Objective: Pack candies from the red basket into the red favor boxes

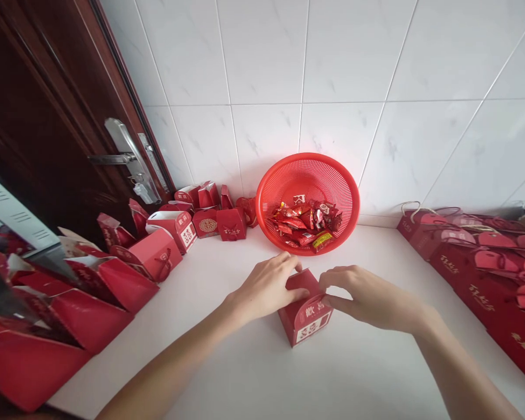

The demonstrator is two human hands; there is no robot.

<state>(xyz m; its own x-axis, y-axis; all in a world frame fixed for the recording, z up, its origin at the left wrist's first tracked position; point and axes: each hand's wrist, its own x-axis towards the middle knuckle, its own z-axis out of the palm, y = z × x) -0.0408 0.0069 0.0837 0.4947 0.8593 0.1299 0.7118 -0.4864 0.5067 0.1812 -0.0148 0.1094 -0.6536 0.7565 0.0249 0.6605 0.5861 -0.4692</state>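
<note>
A small red candy box (311,321) with gold and white lettering stands upright on the white tabletop. My left hand (273,286) curls over its left and top side, the thumb lying on the lid and the fingers at the far edge. At the box's right side, my right hand (361,294) grips the upper edge between thumb and fingers. Just behind the box, a red plastic basket (266,233) tilts toward me. In it lie several wrapped candies (306,221), mostly red, one with a yellow-green wrapper.
Open and folded red boxes (126,280) line the left side, with smaller closed boxes (231,224) against the tiled wall (262,52). Red gift bags (476,286) with cord handles stand in a row on the right. A dark wooden door (48,87) is at the left.
</note>
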